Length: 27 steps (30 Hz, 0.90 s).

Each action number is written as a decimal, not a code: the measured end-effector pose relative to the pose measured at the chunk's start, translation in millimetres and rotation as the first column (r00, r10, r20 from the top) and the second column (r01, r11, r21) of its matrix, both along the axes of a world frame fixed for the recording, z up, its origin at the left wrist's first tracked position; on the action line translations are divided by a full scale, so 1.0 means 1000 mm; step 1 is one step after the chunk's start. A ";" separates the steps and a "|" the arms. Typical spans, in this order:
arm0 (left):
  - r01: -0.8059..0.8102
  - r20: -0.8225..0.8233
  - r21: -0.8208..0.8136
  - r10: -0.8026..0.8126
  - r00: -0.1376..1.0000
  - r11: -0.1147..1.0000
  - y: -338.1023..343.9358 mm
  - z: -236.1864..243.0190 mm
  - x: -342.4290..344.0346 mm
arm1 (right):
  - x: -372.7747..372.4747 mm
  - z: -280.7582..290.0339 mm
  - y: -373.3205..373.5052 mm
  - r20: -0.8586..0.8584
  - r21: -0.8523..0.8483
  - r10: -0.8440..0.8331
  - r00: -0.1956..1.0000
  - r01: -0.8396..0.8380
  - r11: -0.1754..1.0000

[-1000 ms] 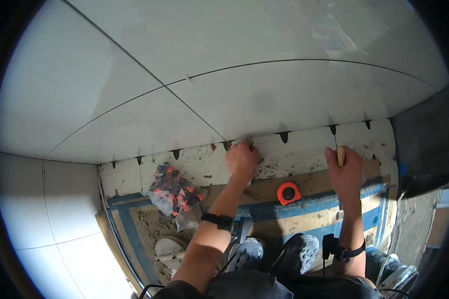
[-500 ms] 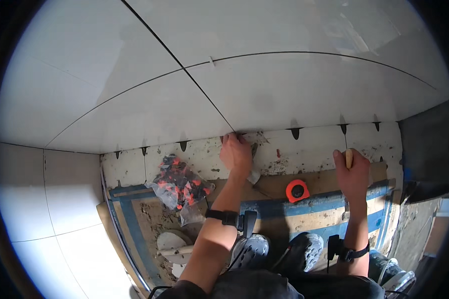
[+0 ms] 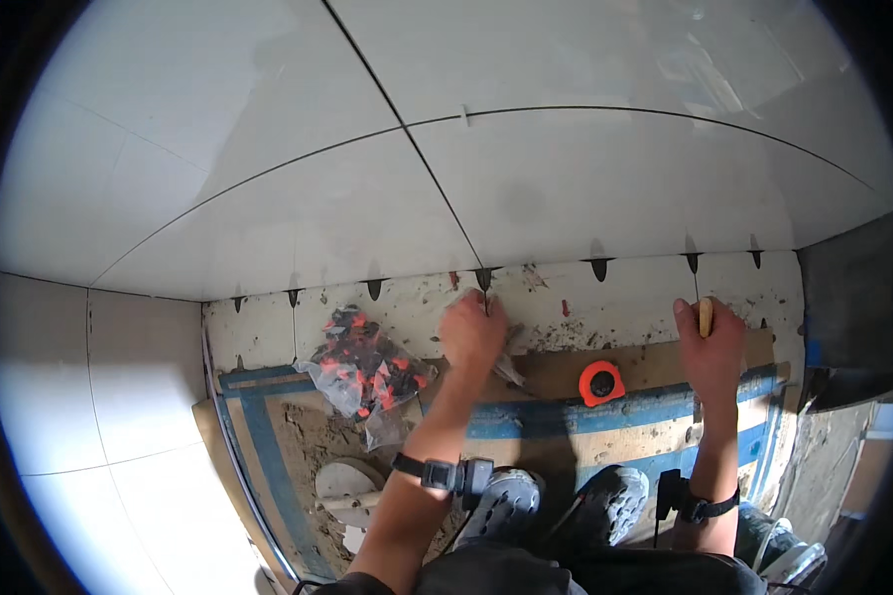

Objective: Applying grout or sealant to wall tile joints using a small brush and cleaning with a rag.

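Left forearm [image 3: 397, 526] slants up and right, left hand [image 3: 473, 332] back-up and bunched; fingertips mostly out of sight, so grip unclear. Right forearm [image 3: 721, 446] near vertical, right hand [image 3: 716, 342] fisted, thumb [image 3: 681, 311] on the inner side.

Light is uneven, harshest at lower left, where the white side tiles [image 3: 164, 511] burn out to near-blank white beneath a diagonal shadow edge. The big tiled wall [image 3: 605, 174] is a dimmer, cool grey, with pale glare at upper right and faint shadowy reflections above the black wedges [image 3: 598, 269]. A dark shadow falls between the shoes [image 3: 613, 496] across the floor covering [image 3: 655, 433], brighter toward the right. The dark side panel [image 3: 848, 297] sinks into gloom. Fisheye distortion bows the joints; black vignetting rings the frame. Detail at the left hand's fingers [image 3: 453, 315] is soft.
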<state>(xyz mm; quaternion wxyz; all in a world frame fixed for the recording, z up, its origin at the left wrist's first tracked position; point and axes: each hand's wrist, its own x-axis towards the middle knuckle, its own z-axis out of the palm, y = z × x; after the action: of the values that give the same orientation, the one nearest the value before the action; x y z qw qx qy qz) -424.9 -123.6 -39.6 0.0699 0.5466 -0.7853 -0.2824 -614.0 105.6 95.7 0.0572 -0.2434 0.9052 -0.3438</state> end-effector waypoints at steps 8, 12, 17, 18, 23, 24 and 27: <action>-0.117 -0.063 -0.239 0.105 0.993 0.964 -0.053 -0.014 0.017 | 0.014 0.003 -0.003 -0.053 0.004 0.073 0.996 -0.073 0.997; -0.064 -0.042 -0.252 0.056 0.998 0.966 -0.055 -0.019 0.011 | 0.012 0.001 -0.004 0.008 -0.003 0.036 0.999 -0.036 0.999; -0.010 -0.048 -0.257 -0.002 0.999 0.966 -0.059 -0.019 0.016 | 0.012 0.007 0.007 0.038 -0.020 0.014 0.999 -0.013 1.000; 0.018 -0.011 -0.247 -0.022 1.000 0.969 -0.060 -0.019 0.016 | 0.010 0.006 0.012 0.007 -0.015 0.022 1.000 -0.022 1.000; 0.068 0.107 -0.189 -0.049 0.993 0.980 -0.057 -0.012 0.012 | 0.013 0.009 0.010 -0.007 -0.020 0.019 1.000 -0.019 1.000; 0.055 0.119 -0.122 -0.041 0.992 0.991 -0.054 -0.003 0.007 | 0.014 0.011 0.006 -0.018 -0.035 0.033 0.999 -0.033 0.999; 0.058 0.085 -0.037 -0.055 0.995 0.998 -0.037 -0.006 -0.009 | 0.023 0.013 -0.003 -0.007 -0.042 0.066 0.998 -0.066 0.997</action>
<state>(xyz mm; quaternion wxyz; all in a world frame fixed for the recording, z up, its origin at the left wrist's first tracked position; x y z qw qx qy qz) -433.5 -160.4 -45.6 0.0398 0.5341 -0.8080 -0.2456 -590.9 102.1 109.0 0.0607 -0.2752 0.8894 -0.3598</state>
